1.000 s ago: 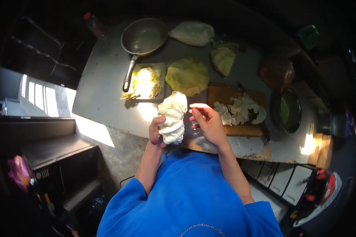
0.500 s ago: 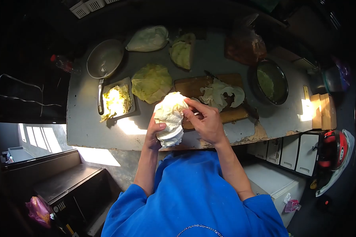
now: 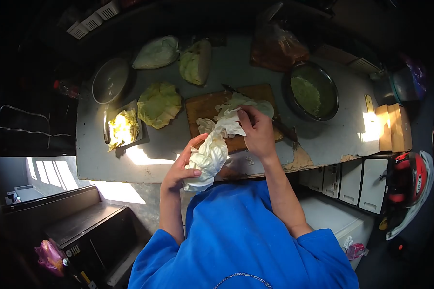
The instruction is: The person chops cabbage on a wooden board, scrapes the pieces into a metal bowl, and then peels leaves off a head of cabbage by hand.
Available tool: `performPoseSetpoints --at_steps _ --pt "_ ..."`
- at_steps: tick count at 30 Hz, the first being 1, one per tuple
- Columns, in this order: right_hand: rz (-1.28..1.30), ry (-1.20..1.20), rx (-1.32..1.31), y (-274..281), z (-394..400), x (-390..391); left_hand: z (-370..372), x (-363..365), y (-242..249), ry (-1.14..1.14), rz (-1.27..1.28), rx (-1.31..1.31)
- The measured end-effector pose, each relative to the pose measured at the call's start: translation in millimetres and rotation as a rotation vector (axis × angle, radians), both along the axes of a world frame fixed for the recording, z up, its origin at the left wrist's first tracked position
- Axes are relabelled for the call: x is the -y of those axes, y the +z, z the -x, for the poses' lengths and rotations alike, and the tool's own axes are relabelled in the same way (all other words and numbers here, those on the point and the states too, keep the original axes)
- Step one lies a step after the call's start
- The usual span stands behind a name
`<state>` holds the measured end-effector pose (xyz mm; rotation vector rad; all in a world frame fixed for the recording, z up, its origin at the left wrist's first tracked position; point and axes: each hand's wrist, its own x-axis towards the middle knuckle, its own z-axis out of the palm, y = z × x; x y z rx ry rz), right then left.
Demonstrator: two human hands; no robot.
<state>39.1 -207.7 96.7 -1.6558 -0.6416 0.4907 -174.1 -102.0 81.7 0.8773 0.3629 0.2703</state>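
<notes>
My left hand (image 3: 179,166) is wrapped round a pale, crinkled chunk of cabbage (image 3: 206,166) at the table's front edge. My right hand (image 3: 259,134), fingers pinched, grips a cabbage leaf (image 3: 230,124) that stretches up and away from the chunk. Beneath and beyond the hands is a wooden cutting board (image 3: 200,107), with loose pale leaf pieces (image 3: 261,107) on it. A knife (image 3: 285,131) lies across the board, its handle at the right and the middle of it hidden under the leaves.
Large outer cabbage leaves (image 3: 159,105) lie left of the board, beside a sunlit tray of leaf scraps (image 3: 124,129) and a pan (image 3: 110,82). Behind are a cut cabbage piece (image 3: 196,62) and a bagged cabbage (image 3: 156,52). A bowl of shredded greens (image 3: 333,98) stands right.
My right hand has moved up slightly, drawing a leaf away from the cabbage chunk. My left hand has come slightly lower with the chunk. The view has shifted, moving the table items leftward.
</notes>
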Motion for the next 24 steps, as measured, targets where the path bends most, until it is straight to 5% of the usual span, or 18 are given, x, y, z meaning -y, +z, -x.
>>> performPoseSetpoints --at_steps 2,6,10,12,16,20,22,24 --pt "-0.082 0.124 -0.181 -6.9 -9.8 -0.6 -0.2 0.0 5.4 -0.124 -0.145 -0.071" --pt "-0.138 0.024 -0.555 -1.0 -34.2 11.3 19.4 -1.0 -12.3 -0.103 0.105 0.074" --pt "-0.216 -0.068 -0.406 18.8 -83.3 25.5 47.8 8.6 -21.3 0.316 0.378 0.310" --pt "-0.176 -0.069 -0.287 28.0 -92.1 27.4 54.5 -11.2 -34.4 0.186 0.398 0.520" --pt "-0.062 -0.028 -0.246 12.5 -63.3 6.6 35.2 -8.2 -25.6 0.551 0.359 0.244" --pt "0.173 0.125 -0.119 -14.3 -36.2 2.3 -2.0 3.7 -30.1 0.656 0.368 0.096" --pt "0.226 0.174 0.321 -23.8 -30.5 8.1 -16.8 11.4 -25.7 0.569 0.198 0.002" --pt "0.221 0.162 0.247 -10.4 -25.0 20.0 -38.0 22.5 -7.3 0.545 0.069 -0.067"
